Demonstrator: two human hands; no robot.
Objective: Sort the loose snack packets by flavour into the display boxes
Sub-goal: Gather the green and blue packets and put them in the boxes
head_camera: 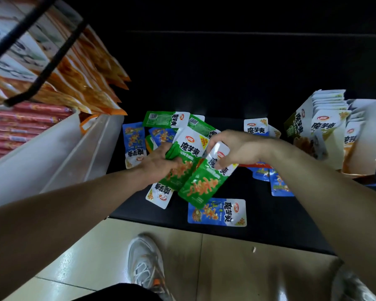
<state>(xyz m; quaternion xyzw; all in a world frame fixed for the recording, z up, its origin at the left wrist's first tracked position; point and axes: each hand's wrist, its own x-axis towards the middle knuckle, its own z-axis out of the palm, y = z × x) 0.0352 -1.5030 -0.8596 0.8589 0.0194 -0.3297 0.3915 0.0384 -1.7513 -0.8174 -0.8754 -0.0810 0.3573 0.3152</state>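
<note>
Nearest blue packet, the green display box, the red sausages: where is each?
Nearest blue packet (pixel 217 212): head view, its middle.
Green display box (pixel 295 127): head view, its side wall.
Red sausages (pixel 26 127): head view, mid-stack.

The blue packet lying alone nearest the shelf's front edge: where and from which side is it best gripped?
Probably by its white sealed end, coming from the right. The blue packet lies flat, face up, long axis across, and that end is free, while the green packet in the right hand hangs over its left corner.
</note>
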